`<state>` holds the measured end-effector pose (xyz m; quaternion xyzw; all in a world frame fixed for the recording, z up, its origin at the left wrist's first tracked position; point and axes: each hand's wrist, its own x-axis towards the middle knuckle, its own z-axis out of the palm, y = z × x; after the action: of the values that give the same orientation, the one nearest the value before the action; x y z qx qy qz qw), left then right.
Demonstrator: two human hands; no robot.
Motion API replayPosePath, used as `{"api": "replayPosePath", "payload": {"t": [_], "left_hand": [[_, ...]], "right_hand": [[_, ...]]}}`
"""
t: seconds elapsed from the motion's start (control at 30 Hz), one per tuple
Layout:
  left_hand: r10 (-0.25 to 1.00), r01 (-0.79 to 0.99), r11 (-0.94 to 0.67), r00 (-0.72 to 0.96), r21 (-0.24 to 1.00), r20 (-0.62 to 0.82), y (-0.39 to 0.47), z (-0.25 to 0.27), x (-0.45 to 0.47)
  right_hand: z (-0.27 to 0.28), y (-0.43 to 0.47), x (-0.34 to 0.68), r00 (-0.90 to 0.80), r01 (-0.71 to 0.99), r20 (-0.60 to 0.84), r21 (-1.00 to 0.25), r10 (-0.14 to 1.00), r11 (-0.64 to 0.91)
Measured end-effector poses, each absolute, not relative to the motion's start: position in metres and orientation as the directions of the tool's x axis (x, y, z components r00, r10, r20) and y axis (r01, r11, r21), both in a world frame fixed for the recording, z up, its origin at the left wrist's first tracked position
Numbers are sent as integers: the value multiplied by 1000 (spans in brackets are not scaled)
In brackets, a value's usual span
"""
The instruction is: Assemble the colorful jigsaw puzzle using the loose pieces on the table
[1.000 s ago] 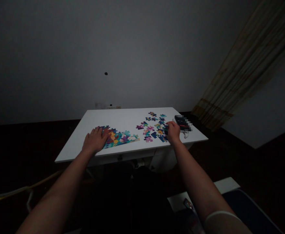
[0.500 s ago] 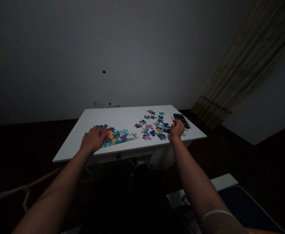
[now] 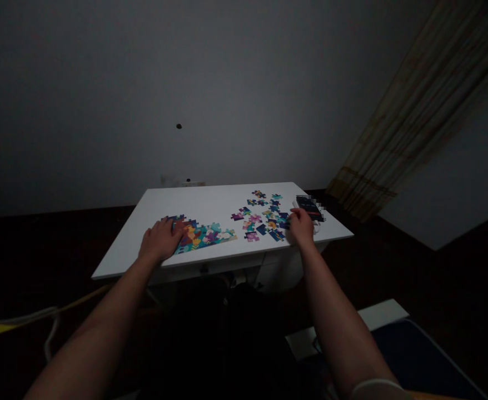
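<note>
The left hand (image 3: 159, 241) lies flat on the white tabletop (image 3: 194, 201), fingers spread and resting on the left end of the joined puzzle section (image 3: 204, 234), which sits near the front edge; pressing down that way looks meant to keep the joined piece from sliding. There is one such joined section. At its 3 o'clock lies a scatter of loose puzzle pieces (image 3: 264, 215), roughly twenty, too small and dim to count exactly, spread apart face up so each can be seen. The right hand (image 3: 301, 228) rests at the 3 o'clock edge of that scatter, fingers curled together over a piece; whether they actually pinch one I cannot tell. At the hand's 1 o'clock sits one dark phone (image 3: 308, 204), just beside it, clear of the pieces.
</note>
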<state>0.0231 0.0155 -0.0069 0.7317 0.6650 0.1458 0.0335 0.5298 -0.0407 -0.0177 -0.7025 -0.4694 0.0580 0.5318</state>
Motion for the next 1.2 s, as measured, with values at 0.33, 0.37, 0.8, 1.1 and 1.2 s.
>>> {"api": "replayPosePath", "payload": {"t": [0.33,0.37,0.8,1.1,1.2], "left_hand": [[982,964,-102,58,246,180,12,-3,27],[982,963,-100,55,250,182,11,-3,27],[984,959,-98,52,268,172,6,-1,27],[976,954,-101,40,283,213,1,5,28],[964,920,-146,50,365,260,1,7,26]], "right_hand": [[-13,-57,534,312,934,246,-254,918,-249],[-12,-54,534,310,935,243,-255,919,-248],[-11,-36,543,422,796,272,-567,865,-210],[-3,-45,504,500,449,243,-894,831,-8],[-4,-47,452,477,269,248,-955,843,129]]}}
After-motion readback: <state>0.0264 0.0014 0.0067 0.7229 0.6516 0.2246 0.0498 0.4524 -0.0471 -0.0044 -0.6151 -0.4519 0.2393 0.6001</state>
